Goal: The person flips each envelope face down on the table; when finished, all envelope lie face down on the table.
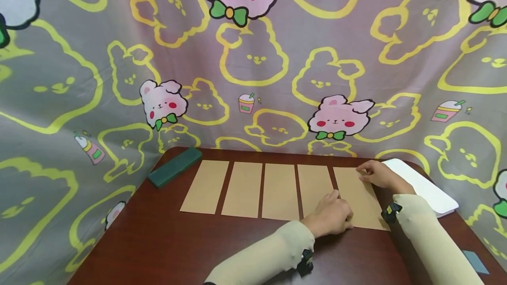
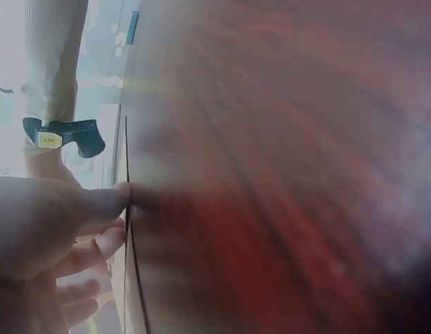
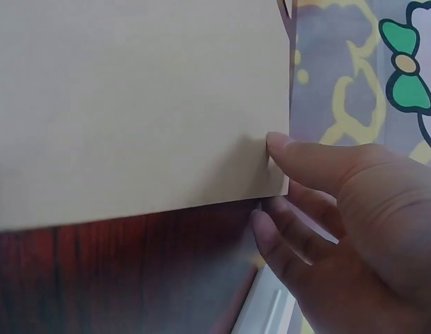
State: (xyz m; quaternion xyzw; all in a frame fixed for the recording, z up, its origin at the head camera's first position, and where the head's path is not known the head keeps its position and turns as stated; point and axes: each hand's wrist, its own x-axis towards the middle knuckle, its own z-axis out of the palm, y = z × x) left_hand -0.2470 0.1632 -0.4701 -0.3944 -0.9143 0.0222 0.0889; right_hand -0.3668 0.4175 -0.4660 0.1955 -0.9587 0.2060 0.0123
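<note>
Several tan paper rectangles lie in a row on the dark red-brown table. Both hands are at the rightmost tan paper rectangle. My left hand is at its near left corner, fingers curled and thumb at the near edge; the left wrist view shows this paper almost edge-on beside the thumb. At the far right corner my right hand pinches the paper, with the thumb on top and the other fingers at and below the edge.
A dark green box stands at the table's back left. To the right, behind the right forearm, lies a white flat object. Near the right edge is a small blue-grey piece. A patterned curtain surrounds the table.
</note>
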